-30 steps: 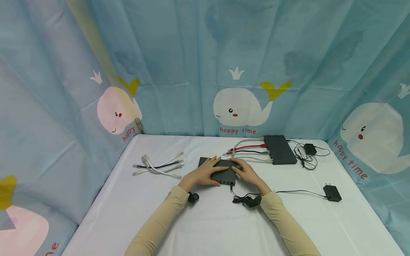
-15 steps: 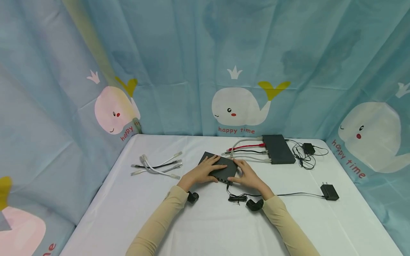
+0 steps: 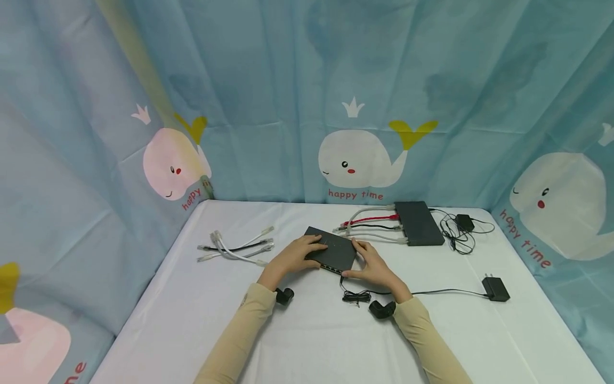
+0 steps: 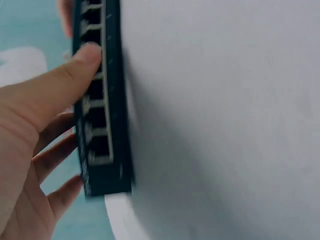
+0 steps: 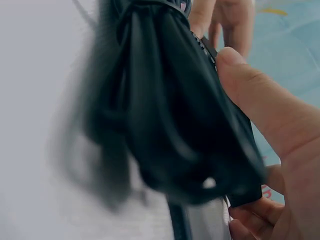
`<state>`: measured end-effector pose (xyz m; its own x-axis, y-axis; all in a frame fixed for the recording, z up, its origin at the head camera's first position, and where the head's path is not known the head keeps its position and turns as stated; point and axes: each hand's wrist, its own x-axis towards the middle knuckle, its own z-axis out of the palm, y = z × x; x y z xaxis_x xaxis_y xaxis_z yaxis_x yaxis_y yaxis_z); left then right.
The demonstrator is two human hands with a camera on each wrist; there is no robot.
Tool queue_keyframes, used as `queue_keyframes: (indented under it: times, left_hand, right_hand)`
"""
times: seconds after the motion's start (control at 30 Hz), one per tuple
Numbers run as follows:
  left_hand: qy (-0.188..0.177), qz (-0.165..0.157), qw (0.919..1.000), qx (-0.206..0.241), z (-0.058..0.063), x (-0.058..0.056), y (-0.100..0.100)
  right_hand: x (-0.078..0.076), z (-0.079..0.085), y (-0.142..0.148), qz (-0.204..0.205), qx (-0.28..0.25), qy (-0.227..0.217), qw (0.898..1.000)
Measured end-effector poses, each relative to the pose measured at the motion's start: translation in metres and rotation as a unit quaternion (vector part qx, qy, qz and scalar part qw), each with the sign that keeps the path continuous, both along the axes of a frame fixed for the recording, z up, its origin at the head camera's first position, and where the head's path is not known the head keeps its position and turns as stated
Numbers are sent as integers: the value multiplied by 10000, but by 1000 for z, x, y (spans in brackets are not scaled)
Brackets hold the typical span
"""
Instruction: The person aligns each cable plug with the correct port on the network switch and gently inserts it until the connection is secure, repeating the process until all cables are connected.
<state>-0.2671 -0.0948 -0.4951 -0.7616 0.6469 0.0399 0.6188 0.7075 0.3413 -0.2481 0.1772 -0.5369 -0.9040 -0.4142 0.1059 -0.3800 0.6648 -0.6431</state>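
A black network switch (image 3: 338,254) sits turned at an angle on the white table, its row of ports facing me. My left hand (image 3: 292,256) holds its left part, fingers over the top and thumb on the port side; in the left wrist view that thumb (image 4: 75,75) covers one port. At the right end, my right hand (image 3: 376,266) grips the switch between a thumb at the front corner and fingers at the far edge. A bundled black power cord (image 3: 356,296) runs from the switch's front; it hides much of the switch in the right wrist view.
Several loose network cables (image 3: 235,249) lie crossed at left. At back right, a second black switch (image 3: 419,224) has several cables in it and a coiled cord with an adapter (image 3: 464,223). The bundled cord's power adapter (image 3: 496,288) lies at right.
The switch has turned, its right end swinging nearer to me. My right thumb has come to its front corner. My left hand has slid left and back across the top.
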Motion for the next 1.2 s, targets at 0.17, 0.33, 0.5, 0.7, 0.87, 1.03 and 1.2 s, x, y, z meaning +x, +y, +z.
queue_keyframes:
  times: [0.17, 0.33, 0.5, 0.7, 0.87, 1.03, 1.2]
  left_hand:
    - [-127, 222, 9980, 570, 3, 5, -26]
    - [-40, 506, 9964, 680, 4, 10, -49]
    - [20, 745, 9945, 740, 2, 14, -69]
    - [-49, 1082, 9903, 875, -2, 21, -95]
    - [-203, 1359, 9856, 989, -6, 24, -113]
    - [-230, 1468, 9841, 969, -8, 26, -123]
    - [-111, 1672, 9831, 730, -8, 29, -130]
  right_hand:
    - [0, 0, 0, 28, -2, 64, 10000]
    - [1, 1, 0, 57, -28, 106, 9999]
    - [2, 0, -1, 77, -75, 120, 9999]
    - [3, -3, -1, 5, -100, 100, 9999]
    - [5, -3, 0, -133, -152, -81, 9998]
    - [6, -2, -1, -236, -191, -113, 9995]
    - [5, -1, -2, -244, -257, -100, 9993]
